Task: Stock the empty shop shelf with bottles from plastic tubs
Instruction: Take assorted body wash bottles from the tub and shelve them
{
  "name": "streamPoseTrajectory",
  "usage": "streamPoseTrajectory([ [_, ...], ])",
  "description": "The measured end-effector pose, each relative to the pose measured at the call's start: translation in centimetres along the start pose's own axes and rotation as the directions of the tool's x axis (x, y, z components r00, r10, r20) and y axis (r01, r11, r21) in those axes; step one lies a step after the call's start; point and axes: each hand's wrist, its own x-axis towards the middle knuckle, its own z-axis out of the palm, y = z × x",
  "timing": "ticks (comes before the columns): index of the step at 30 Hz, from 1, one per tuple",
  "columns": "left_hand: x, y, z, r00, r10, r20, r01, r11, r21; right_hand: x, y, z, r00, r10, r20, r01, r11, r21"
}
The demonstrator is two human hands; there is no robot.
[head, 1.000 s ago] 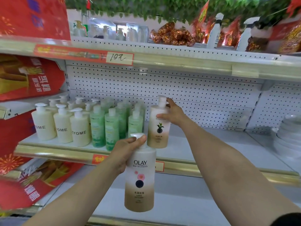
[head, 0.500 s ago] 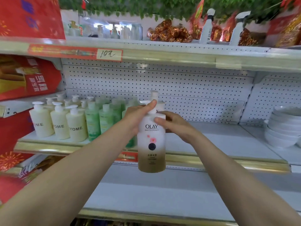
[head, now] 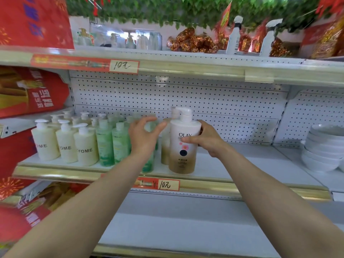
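- Head view: the Olay bottle [head: 183,146] stands upright near the front of the shelf [head: 242,164]. It is a smooth, glossy plastic cylinder, white on top fading to gold at the base, with a white pump head.
- The right hand [head: 206,140] grips it, thumb laid across the label and fingers wrapped round the far side.
- The left hand [head: 143,136] hovers just left of the bottle's shoulder, fingers loosely curled and spread, holding nothing.
- Both bare forearms reach straight forward.
- A second gold-based bottle [head: 164,153] sits just behind on the left; whether the two touch, I cannot tell.
- Further left stand translucent green bottles [head: 106,146], then rounded cream pump bottles [head: 85,146] in rows.
- The shelf is flat white metal with a shiny gold front strip, and a perforated white back panel [head: 204,97] rises behind it.
- Glossy white bowls [head: 320,151] are stacked well off to the right.
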Motion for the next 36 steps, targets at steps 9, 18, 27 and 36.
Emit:
streamPoseTrajectory([
  [9, -0.8, -6.0, 0.2, 0.999, 0.015, 0.043, -0.023, 0.983, 0.182, 2.3, 1.8, 2.5, 1.0, 0.027, -0.004, -0.026, 0.995, 0.097],
  [18, -0.6, -7.3, 0.5, 0.996, 0.089, 0.01, -0.089, 0.978, 0.19, 3.3, 2.5, 3.8, 0.997, 0.063, -0.037, -0.059, 0.991, 0.117],
  [27, -0.9, -7.7, 0.6, 0.991, 0.13, 0.031, -0.134, 0.969, 0.206, 2.8, 2.5, 4.3, 0.993, 0.09, -0.073, -0.08, 0.988, 0.132],
  [36, -1.2, -8.0, 0.5, 0.989, 0.139, 0.056, -0.148, 0.966, 0.213, 2.4, 2.7, 4.5, 0.989, 0.119, -0.09, -0.111, 0.99, 0.091],
])
